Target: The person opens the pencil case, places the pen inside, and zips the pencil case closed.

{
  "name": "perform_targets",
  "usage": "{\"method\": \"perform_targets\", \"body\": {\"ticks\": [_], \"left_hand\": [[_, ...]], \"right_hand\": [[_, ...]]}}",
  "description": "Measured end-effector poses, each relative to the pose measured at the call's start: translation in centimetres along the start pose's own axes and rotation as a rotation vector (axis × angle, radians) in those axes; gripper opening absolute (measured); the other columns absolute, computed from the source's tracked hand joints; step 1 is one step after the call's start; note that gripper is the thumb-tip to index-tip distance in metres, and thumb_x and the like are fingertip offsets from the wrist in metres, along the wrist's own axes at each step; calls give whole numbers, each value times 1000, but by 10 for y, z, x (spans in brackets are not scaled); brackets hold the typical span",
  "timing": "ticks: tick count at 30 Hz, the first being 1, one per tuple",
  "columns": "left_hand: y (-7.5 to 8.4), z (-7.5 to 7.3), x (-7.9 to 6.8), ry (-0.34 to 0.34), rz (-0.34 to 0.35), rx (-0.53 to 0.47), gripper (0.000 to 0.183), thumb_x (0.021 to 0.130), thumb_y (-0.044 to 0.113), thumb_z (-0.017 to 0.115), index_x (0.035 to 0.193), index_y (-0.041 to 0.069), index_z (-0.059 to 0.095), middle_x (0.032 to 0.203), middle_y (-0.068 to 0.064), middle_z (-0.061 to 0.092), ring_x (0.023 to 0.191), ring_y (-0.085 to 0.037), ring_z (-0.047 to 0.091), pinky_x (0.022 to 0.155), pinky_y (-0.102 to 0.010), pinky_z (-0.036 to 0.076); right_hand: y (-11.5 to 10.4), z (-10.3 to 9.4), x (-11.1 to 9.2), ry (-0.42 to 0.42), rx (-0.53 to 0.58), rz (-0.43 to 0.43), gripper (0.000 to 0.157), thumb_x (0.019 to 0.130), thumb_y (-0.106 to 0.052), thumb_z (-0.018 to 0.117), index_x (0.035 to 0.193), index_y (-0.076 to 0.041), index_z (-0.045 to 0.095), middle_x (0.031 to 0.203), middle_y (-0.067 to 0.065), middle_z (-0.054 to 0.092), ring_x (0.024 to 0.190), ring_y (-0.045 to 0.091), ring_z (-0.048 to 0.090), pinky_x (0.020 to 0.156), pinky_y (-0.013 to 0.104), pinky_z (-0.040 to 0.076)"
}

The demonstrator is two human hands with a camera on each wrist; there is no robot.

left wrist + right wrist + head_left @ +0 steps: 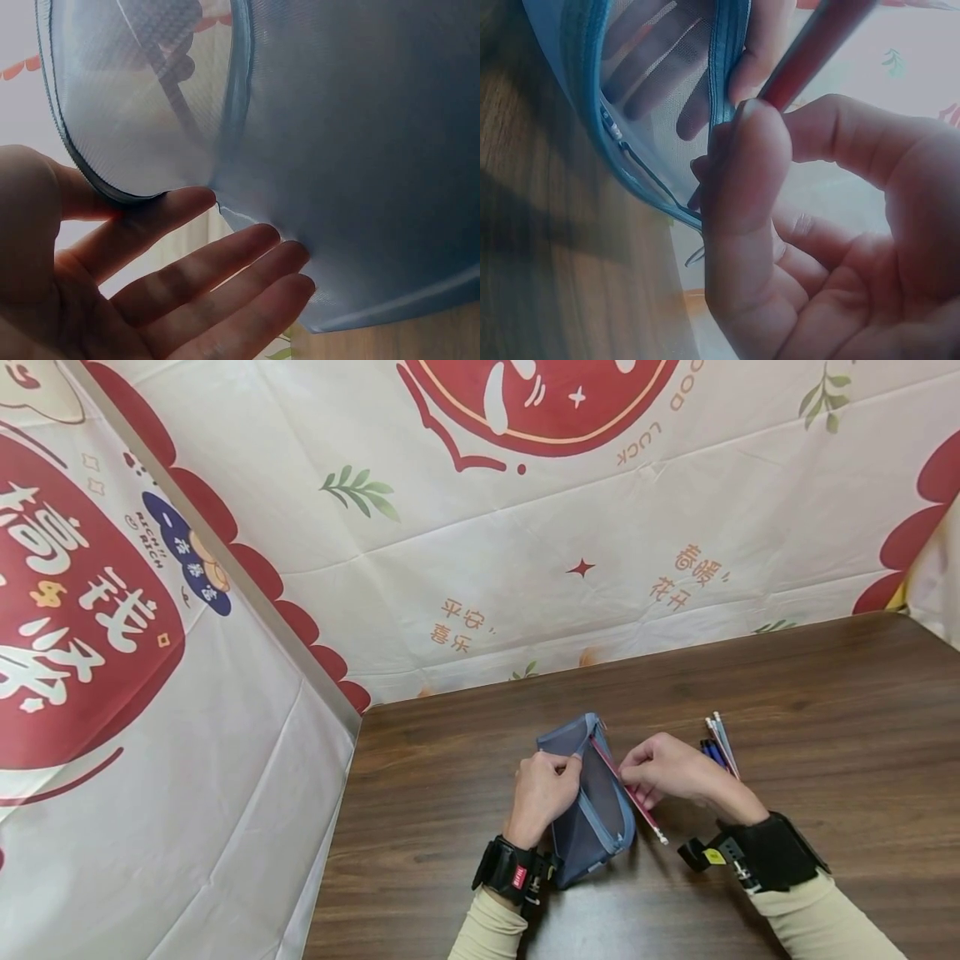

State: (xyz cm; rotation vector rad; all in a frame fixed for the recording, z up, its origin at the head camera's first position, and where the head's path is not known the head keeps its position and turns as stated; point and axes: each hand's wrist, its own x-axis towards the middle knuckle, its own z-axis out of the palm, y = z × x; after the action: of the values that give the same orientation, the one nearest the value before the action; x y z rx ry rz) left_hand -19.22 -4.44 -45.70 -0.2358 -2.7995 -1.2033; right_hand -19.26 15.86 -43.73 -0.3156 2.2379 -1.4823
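A blue-grey mesh pencil case (602, 793) stands on the table with its zipped mouth open. My left hand (546, 789) pinches the rim between thumb and index finger; in the left wrist view its other fingers lie along the mesh (360, 150). Between thumb and fingers, my right hand (671, 768) holds a red pencil (647, 817) at the case's mouth. The pencil's white-tipped end points toward me, while the far end reaches into the opening. Close up in the right wrist view, the red shaft (810, 56) passes above the thumb.
Several slim pencils with white ends (722, 735) lie right of the case, beside dark blue pens (714, 752). The brown wooden table (420, 810) meets a printed white cloth (510, 552) at the back, with another cloth-covered panel (225, 735) on the left.
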Motion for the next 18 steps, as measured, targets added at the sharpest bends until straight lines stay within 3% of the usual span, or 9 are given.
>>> {"method": "perform_targets", "body": {"ticks": [18], "left_hand": [[1,0,0,-9,-3,11,47,90,35,54,45,22,55,41,10,37,41,-9,43,41,-23,30]], "right_hand": [[-1,4,3,60,21,42,25,89,-8,57,100,14,65,68,4,61,58,15,61,53,30,57]]}}
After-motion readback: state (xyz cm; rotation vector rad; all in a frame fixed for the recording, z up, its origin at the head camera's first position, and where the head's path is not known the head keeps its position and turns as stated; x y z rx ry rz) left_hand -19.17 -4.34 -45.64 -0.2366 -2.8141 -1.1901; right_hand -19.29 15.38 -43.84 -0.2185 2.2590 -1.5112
